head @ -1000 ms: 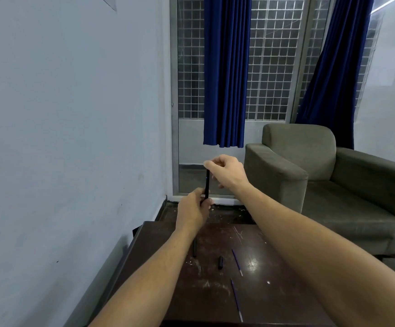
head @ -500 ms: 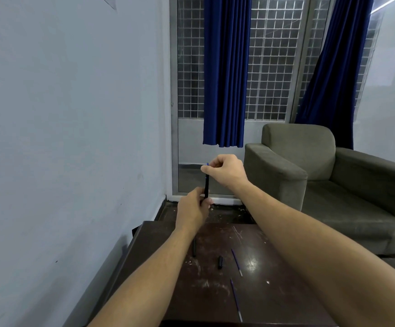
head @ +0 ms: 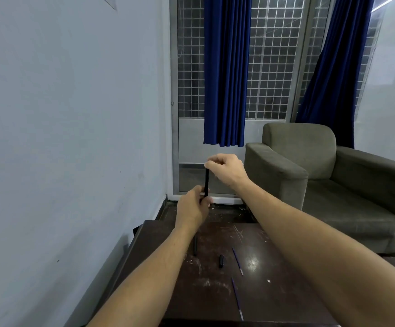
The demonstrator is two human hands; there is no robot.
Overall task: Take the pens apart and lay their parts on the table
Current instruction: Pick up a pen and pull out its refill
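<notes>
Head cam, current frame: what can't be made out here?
1. Head view: the top end of the black pen sits inside the fingers of the right hand; what they pinch is hidden.
2. Its lower end is wrapped by the left hand.
3. Short black piece on the table: too small to tell cap from tip section.
4. Long black part: far end meets the left forearm, full length unclear.
5. Table's right side: covered by the right forearm.

Dim, cool light comes through the window (head: pixel 269 67), glare spots the table (head: pixel 253 263), and edges bow.
</notes>
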